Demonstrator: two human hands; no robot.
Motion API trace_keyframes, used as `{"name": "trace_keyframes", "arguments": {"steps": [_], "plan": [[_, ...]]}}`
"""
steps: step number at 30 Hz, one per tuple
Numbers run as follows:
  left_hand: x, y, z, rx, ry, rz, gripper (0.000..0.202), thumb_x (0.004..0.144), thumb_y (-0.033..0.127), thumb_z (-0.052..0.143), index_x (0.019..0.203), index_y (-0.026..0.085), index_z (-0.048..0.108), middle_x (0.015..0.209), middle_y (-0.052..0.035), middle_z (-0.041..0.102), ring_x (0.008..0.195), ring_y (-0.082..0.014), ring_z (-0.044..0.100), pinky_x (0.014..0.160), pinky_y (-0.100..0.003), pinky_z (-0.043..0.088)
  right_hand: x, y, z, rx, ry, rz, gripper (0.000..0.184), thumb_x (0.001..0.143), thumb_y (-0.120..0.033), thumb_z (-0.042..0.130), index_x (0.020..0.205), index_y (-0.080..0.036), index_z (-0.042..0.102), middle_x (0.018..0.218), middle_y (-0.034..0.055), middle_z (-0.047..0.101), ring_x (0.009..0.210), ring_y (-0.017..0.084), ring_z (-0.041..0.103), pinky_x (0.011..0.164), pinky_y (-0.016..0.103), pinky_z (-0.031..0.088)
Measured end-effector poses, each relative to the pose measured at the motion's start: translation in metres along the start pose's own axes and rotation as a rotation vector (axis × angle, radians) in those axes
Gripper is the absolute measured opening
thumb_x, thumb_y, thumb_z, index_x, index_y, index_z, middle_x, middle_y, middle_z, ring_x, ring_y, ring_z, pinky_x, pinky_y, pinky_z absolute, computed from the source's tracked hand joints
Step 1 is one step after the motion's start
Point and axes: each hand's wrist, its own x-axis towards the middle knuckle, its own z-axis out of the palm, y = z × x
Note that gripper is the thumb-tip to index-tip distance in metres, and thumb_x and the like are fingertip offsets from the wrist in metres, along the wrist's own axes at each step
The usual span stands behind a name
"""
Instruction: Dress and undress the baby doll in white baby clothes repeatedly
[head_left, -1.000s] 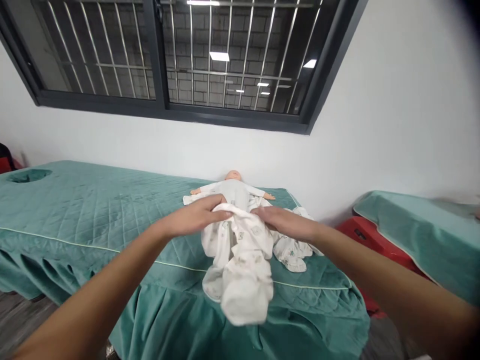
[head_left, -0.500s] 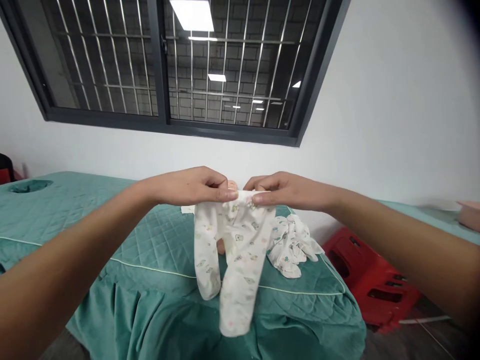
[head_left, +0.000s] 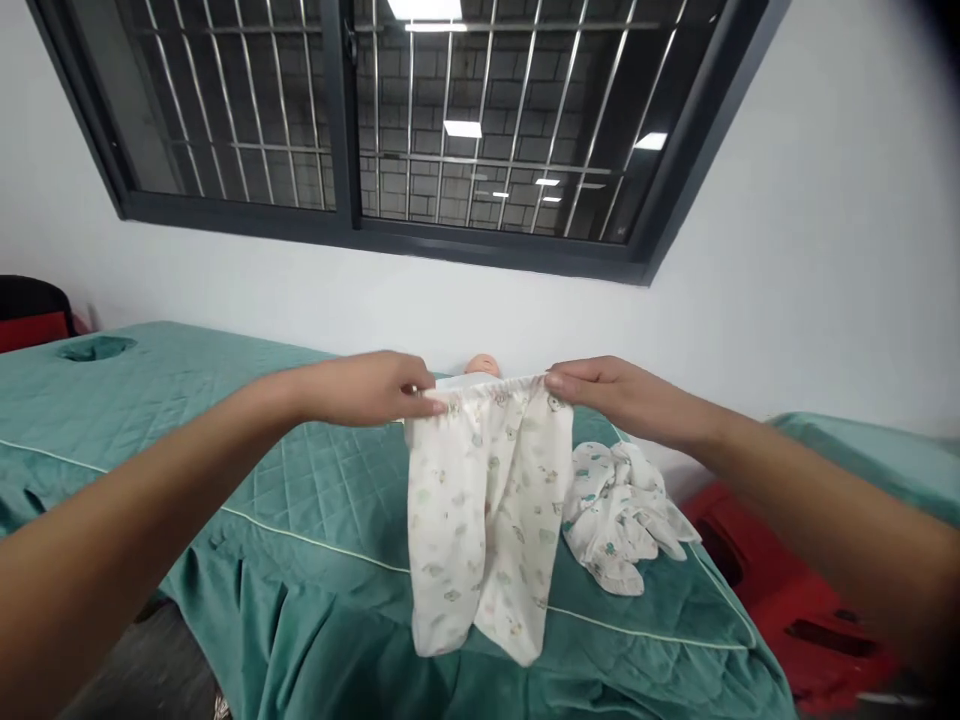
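Observation:
I hold a pair of white printed baby trousers [head_left: 484, 500] up in the air by the waistband. My left hand [head_left: 367, 388] pinches the waistband's left end and my right hand [head_left: 611, 393] pinches its right end, stretching it wide. The two footed legs hang straight down over the bed's near edge. Behind the trousers a baby doll [head_left: 482, 365] lies on the green quilted bed [head_left: 225, 440]; only its head shows above the waistband.
A second crumpled white printed garment [head_left: 619, 510] lies on the bed to the right. A red plastic stool [head_left: 795, 590] stands between this bed and another green bed [head_left: 877, 470] at the right. Beyond is a white wall with a barred window [head_left: 420, 120].
The trousers went from bunched on the bed to lifted in the air. My hands then moved apart along the waistband, pulling it wide so the legs hang flat.

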Motion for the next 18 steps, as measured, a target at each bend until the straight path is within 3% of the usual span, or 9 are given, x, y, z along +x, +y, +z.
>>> {"name": "trace_keyframes", "arguments": {"steps": [3,6,9,10,12,15,16,18], "plan": [[0.021,-0.006,-0.005,0.064,0.251,-0.077,0.041,0.087,0.056,0.048,0.080,0.019,0.064,0.086,-0.0060,0.064,0.078,-0.0208,0.059,0.071,-0.032,0.043,0.021,-0.004,0.014,0.160,0.050,-0.087,0.042,0.093,-0.057,0.049,0.096,-0.021,0.071,0.107,0.0063,0.067,0.101,0.023,0.060,0.093,0.039,0.048],[0.041,-0.006,-0.012,0.033,0.523,-0.164,0.038,0.092,0.049,0.041,0.081,0.018,0.061,0.083,-0.0053,0.063,0.076,-0.0196,0.057,0.070,-0.032,0.042,0.045,-0.014,0.027,0.188,0.099,-0.264,0.040,0.097,-0.051,0.044,0.121,-0.027,0.064,0.130,0.0039,0.060,0.119,0.023,0.054,0.104,0.042,0.043],[0.049,-0.012,-0.017,-0.122,0.605,-0.183,0.033,0.092,0.045,0.043,0.093,0.018,0.061,0.091,-0.0046,0.065,0.079,-0.0190,0.057,0.072,-0.032,0.044,0.064,-0.010,0.042,0.078,0.155,-0.386,0.042,0.098,-0.048,0.043,0.136,-0.032,0.052,0.142,0.0024,0.051,0.130,0.024,0.046,0.109,0.042,0.037],[0.049,-0.017,-0.017,-0.186,0.557,-0.154,0.031,0.090,0.045,0.046,0.098,0.019,0.061,0.096,-0.0045,0.066,0.083,-0.0190,0.058,0.074,-0.032,0.046,0.068,-0.003,0.049,0.010,0.159,-0.379,0.042,0.098,-0.047,0.044,0.135,-0.031,0.052,0.140,0.0034,0.053,0.130,0.025,0.047,0.109,0.042,0.037],[0.046,-0.034,-0.009,-0.314,0.308,-0.076,0.030,0.087,0.044,0.053,0.102,0.020,0.062,0.103,-0.0041,0.067,0.088,-0.0188,0.060,0.078,-0.032,0.047,0.071,0.021,0.067,-0.125,0.089,-0.285,0.038,0.097,-0.048,0.044,0.127,-0.028,0.057,0.126,0.0055,0.063,0.118,0.025,0.056,0.103,0.041,0.042],[0.047,-0.068,0.027,-0.485,-0.120,-0.076,0.032,0.086,0.049,0.055,0.099,0.021,0.066,0.104,-0.0036,0.068,0.093,-0.0193,0.062,0.082,-0.033,0.049,0.070,0.066,0.096,-0.164,-0.301,-0.079,0.031,0.096,-0.046,0.046,0.103,-0.023,0.066,0.084,0.0018,0.072,0.080,0.020,0.067,0.076,0.032,0.050],[0.050,-0.080,0.045,-0.544,-0.145,-0.129,0.034,0.086,0.051,0.055,0.097,0.021,0.067,0.102,-0.0037,0.068,0.093,-0.0195,0.063,0.084,-0.033,0.049,0.072,0.080,0.102,-0.174,-0.393,-0.061,0.030,0.095,-0.045,0.049,0.092,-0.022,0.068,0.078,0.0012,0.072,0.073,0.019,0.066,0.072,0.030,0.049],[0.061,-0.100,0.088,-0.713,-0.067,-0.235,0.039,0.087,0.054,0.051,0.095,0.018,0.065,0.101,-0.0058,0.068,0.095,-0.0199,0.063,0.088,-0.035,0.049,0.081,0.103,0.106,-0.151,-0.451,-0.034,0.035,0.095,-0.045,0.047,0.079,-0.022,0.069,0.069,0.0005,0.070,0.067,0.018,0.065,0.069,0.030,0.048]]}}
